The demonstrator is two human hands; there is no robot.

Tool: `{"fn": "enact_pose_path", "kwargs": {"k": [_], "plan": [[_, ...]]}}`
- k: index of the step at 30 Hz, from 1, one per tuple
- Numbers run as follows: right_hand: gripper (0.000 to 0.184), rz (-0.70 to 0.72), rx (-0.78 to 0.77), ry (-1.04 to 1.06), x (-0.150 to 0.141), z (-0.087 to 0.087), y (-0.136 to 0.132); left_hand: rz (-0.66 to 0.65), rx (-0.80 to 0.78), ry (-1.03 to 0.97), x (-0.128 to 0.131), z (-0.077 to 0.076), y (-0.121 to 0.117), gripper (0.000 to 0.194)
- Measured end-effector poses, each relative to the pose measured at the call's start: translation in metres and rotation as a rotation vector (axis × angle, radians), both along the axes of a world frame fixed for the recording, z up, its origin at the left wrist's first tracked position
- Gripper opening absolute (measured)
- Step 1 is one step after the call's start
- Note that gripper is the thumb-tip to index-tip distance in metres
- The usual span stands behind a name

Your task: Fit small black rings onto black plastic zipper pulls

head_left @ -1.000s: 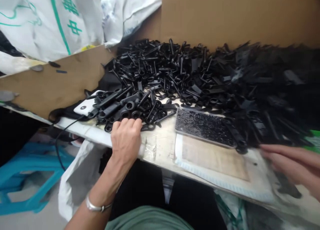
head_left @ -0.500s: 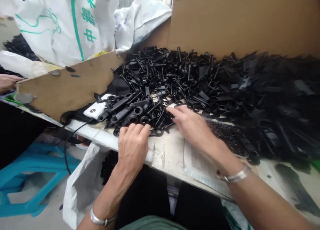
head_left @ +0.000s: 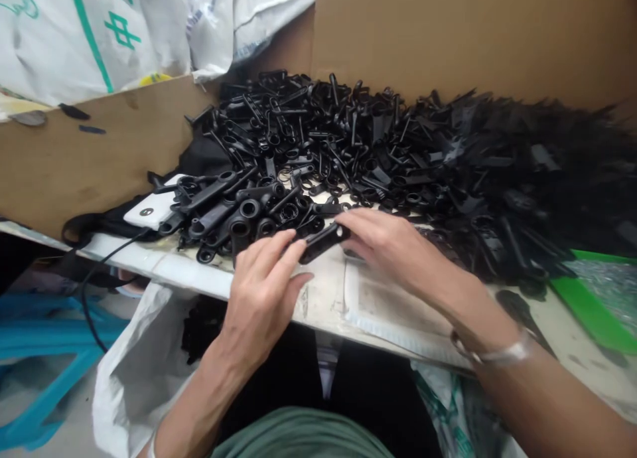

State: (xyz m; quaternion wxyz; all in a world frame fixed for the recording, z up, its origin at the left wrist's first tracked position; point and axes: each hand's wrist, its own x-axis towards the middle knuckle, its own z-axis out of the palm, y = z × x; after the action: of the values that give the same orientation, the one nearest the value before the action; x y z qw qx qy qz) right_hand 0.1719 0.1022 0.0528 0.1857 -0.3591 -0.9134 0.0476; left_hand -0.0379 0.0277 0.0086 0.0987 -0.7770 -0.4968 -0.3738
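Both hands meet at the counter's [head_left: 323, 292] near edge over one black plastic handle piece [head_left: 321, 241]. Right hand [head_left: 393, 249] pinches its right end between thumb and fingers; left hand [head_left: 263, 289] is half open, fingertips touching its left end. Just behind lies the big pile of black plastic parts [head_left: 378, 152], against the cardboard wall [head_left: 448, 33]. White phone [head_left: 149, 210] at the pile's left edge, green tray [head_left: 592, 299] at the counter's right edge.
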Motion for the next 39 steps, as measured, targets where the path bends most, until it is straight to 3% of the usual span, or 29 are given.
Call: {"fn": "enact_pose_path", "kwargs": {"k": [3,6,12,17,21,29,39], "plan": [[0.025,-0.037,-0.157,0.056,0.020,-0.006,-0.037,-0.172,-0.075,-0.041,0.018,-0.004,-0.005,0.031],[0.028,-0.168,-0.297,0.204,0.034,-0.019,-0.064,-0.273,-0.147,-0.104,0.031,-0.007,-0.009,0.025],[0.041,-0.399,-0.931,0.920,0.046,-0.038,-0.088,-0.313,-0.190,-0.176,0.043,-0.002,-0.020,0.026],[0.046,-0.359,-1.177,1.222,0.043,-0.039,-0.093,-0.317,-0.185,-0.225,0.049,-0.002,-0.025,0.026],[0.042,-0.403,-1.254,1.289,0.040,-0.040,-0.093,-0.319,-0.220,-0.262,0.051,-0.006,-0.024,0.026],[0.043,-0.390,-1.334,1.209,0.040,-0.039,-0.089,-0.306,-0.378,-0.342,0.046,-0.009,-0.024,0.035],[0.034,-0.340,-1.225,1.089,0.038,-0.040,-0.087,-0.388,-0.400,-0.397,0.047,-0.005,-0.023,0.029]]}}
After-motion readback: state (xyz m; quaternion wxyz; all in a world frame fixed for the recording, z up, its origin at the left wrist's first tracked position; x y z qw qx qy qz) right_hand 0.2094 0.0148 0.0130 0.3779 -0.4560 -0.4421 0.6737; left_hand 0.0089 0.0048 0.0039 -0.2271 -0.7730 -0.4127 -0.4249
